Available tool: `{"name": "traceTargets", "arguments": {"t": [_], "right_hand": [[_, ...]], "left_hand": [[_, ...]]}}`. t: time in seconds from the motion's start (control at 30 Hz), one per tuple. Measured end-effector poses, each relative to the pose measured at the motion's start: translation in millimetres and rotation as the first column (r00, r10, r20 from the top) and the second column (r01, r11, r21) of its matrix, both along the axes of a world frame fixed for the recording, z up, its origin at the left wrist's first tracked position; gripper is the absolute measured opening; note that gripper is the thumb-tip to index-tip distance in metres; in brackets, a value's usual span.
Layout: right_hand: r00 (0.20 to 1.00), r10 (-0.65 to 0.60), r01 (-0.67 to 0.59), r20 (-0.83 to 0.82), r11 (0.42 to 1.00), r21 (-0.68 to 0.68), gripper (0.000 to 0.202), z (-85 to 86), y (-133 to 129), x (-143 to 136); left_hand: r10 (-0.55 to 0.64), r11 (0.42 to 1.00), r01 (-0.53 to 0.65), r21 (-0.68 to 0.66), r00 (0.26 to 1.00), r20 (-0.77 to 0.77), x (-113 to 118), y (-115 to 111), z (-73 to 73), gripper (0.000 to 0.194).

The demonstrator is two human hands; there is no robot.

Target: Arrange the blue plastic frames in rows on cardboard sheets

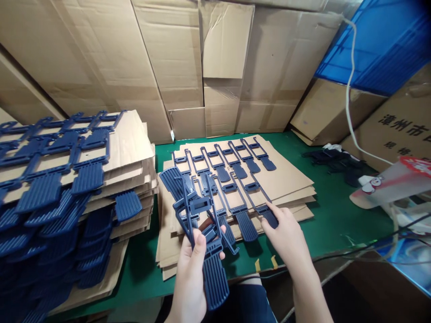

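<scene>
My left hand [193,269] is closed around several dark blue plastic frame parts [215,280], each with an open frame and a ribbed paddle end. They cross at different angles above the front of the cardboard stack. My right hand [286,231] pinches the ribbed end of another frame part [257,195], which lies at the right end of the front row; its fingertips partly cover that end. More of the same parts, such as one ribbed piece [246,225], lie in two rows on the cardboard sheets [286,179].
To the left rises a tall pile of cardboard layers [134,157] loaded with blue parts [38,190]. Cardboard boxes [269,58] wall off the back of the green table [333,202]. On the right are dark pieces [336,161], a plastic cup [380,184], cables and a blue crate [373,45].
</scene>
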State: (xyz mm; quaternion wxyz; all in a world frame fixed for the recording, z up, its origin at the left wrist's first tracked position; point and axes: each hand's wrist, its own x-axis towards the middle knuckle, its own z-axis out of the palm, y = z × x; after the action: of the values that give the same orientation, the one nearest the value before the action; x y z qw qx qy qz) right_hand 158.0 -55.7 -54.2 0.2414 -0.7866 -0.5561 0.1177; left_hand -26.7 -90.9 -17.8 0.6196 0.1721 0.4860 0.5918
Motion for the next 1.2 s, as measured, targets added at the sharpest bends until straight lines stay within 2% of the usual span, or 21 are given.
{"name": "traceTargets", "arguments": {"t": [0.13,0.53,0.73,0.87,1.03,1.2], "right_hand": [[1.0,0.019,-0.02,0.023,1.0,0.019,0.041,-3.0,2.4,-1.7],[0.998,0.017,-0.017,0.059,1.0,0.008,0.041,-4.8,11.5,-9.4],[1.0,-0.005,0.004,0.01,0.996,0.089,0.041,-9.3,13.2,-5.8],[1.0,-0.017,0.019,-0.016,0.989,0.147,0.04,-10.9,16.5,-8.9],[0.999,-0.012,0.008,0.049,0.996,0.088,0.038,-10.3,23.0,-17.0],[0.987,-0.046,0.042,0.157,0.999,0.027,0.035,-6.0,23.5,-20.9]], "left_hand": [[-0.003,1.0,0.003,0.012,1.0,0.0,1.9,-1.1,1.9,0.056],[-0.017,1.0,0.017,0.019,1.0,-0.021,-1.7,-2.5,2.8,0.052],[0.005,1.0,-0.005,0.023,1.0,-0.002,-2.6,-2.9,3.1,0.047],[0.014,1.0,-0.015,0.02,1.0,0.01,-3.8,-3.7,2.8,0.052],[-0.012,1.0,0.012,0.013,1.0,0.002,-3.4,-4.4,3.3,0.055],[0.022,1.0,-0.022,0.018,1.0,0.009,-0.2,-4.3,4.1,0.053]]}}
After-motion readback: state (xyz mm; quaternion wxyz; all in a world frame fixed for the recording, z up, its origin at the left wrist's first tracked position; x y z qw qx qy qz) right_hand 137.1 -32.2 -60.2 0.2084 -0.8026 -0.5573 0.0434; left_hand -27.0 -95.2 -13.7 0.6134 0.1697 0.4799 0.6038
